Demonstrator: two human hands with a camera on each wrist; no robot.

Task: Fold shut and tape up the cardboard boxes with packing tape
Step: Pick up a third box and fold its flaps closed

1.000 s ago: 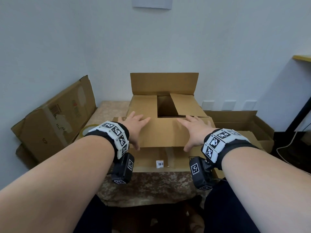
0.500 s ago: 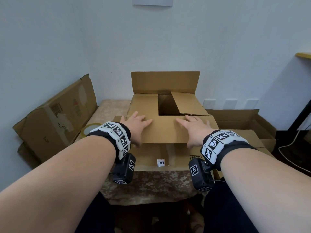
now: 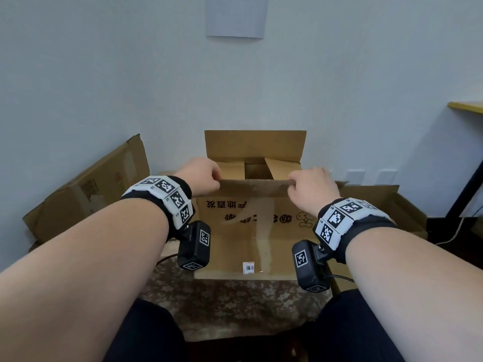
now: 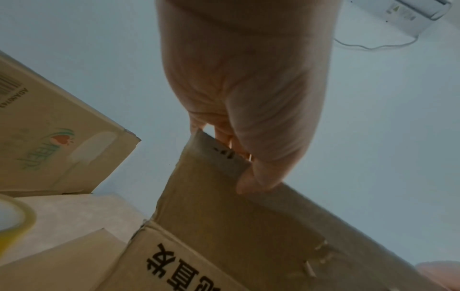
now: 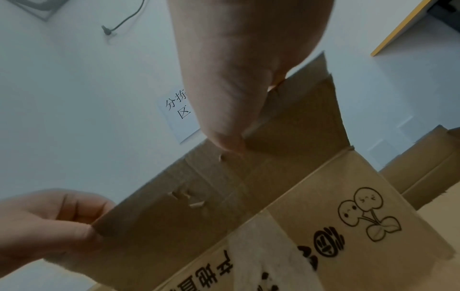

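A brown cardboard box [image 3: 248,231] with black print stands on the table in front of me. Its rear flap [image 3: 254,145] stands upright, and the two side flaps [image 3: 231,169] are folded inward. The front flap [image 3: 256,183] is raised, seen almost edge-on. My left hand [image 3: 202,176] pinches its left end, thumb on the outer face [image 4: 248,177]. My right hand [image 3: 311,186] pinches its right end [image 5: 231,137]. A roll of yellowish packing tape [image 4: 15,222] lies on the table left of the box.
A closed box [image 3: 86,189] leans against the left wall. An open, low box [image 3: 386,202] sits at the right. The patterned tablecloth [image 3: 230,304] shows near me. A paper sheet [image 3: 236,15] hangs on the wall, and a yellow-edged shelf [image 3: 467,107] juts in at the right.
Both hands lay flat on the lowered front flap. They now pinch its free edge and have lifted it upright, so the printed front wall shows.
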